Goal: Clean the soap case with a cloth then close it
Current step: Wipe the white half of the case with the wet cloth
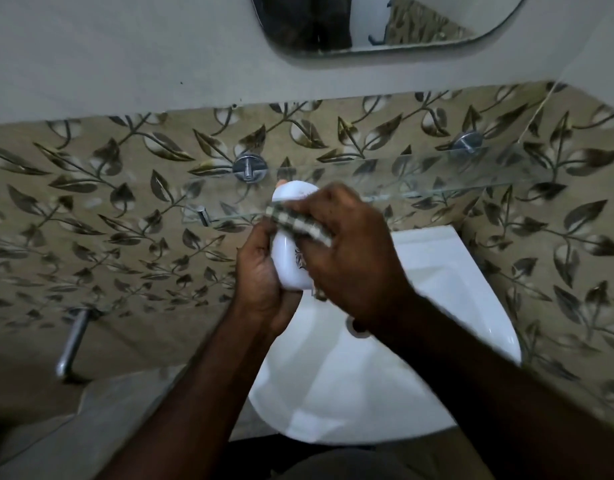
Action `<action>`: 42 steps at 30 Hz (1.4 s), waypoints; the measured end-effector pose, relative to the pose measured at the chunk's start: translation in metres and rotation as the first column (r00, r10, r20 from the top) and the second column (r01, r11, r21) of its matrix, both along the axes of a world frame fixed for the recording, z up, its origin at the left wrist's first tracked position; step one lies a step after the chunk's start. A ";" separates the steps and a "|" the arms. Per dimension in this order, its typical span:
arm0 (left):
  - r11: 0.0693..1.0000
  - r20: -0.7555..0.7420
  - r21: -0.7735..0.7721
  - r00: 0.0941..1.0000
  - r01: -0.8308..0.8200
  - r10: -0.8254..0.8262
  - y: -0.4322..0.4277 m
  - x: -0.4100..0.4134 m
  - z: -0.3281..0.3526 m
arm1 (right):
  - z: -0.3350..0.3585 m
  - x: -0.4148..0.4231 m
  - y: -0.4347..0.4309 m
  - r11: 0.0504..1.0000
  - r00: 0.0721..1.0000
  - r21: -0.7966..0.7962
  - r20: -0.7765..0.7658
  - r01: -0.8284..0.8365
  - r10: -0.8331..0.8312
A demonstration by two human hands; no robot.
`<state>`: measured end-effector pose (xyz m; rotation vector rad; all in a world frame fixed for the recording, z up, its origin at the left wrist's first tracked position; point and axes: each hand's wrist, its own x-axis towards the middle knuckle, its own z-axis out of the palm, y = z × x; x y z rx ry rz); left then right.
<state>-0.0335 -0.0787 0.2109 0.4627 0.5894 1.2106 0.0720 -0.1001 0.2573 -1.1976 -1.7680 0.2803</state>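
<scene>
The person's forearms (201, 393) rise from the bottom edge over the white basin (447, 271). The left hand (260, 275) curls its fingers round the left side of the white soap case (287, 261), held on end between the two hands. The right hand (350, 258) bends its fingers over a checked cloth (298, 223), pressing it under the fingertips against the case's upper right face.

White soap case (288, 261) with a dark motif, grey-checked cloth (298, 225), white basin (350, 393), beige wall tiles (125, 209) patterned with dark leaves.
</scene>
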 end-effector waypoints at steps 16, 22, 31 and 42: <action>0.999 -0.095 0.014 0.995 0.039 -0.037 0.000 -0.011 0.014 | -0.031 0.010 -0.030 0.994 0.994 0.061 0.067 -0.089 0.085; 0.998 -0.039 -0.041 0.998 0.052 -0.054 -0.005 0.001 0.000 | -0.020 0.018 -0.021 0.984 0.982 0.153 0.174 -0.093 0.066; 0.995 -0.141 0.059 0.986 -0.077 0.084 -0.008 0.018 -0.008 | -0.034 0.034 0.008 0.963 0.965 -0.213 -0.167 0.163 -0.201; 0.968 -0.452 0.233 0.871 -0.095 0.194 -0.003 0.032 -0.013 | -0.006 0.027 -0.009 0.962 0.951 -0.271 -0.285 0.044 -0.124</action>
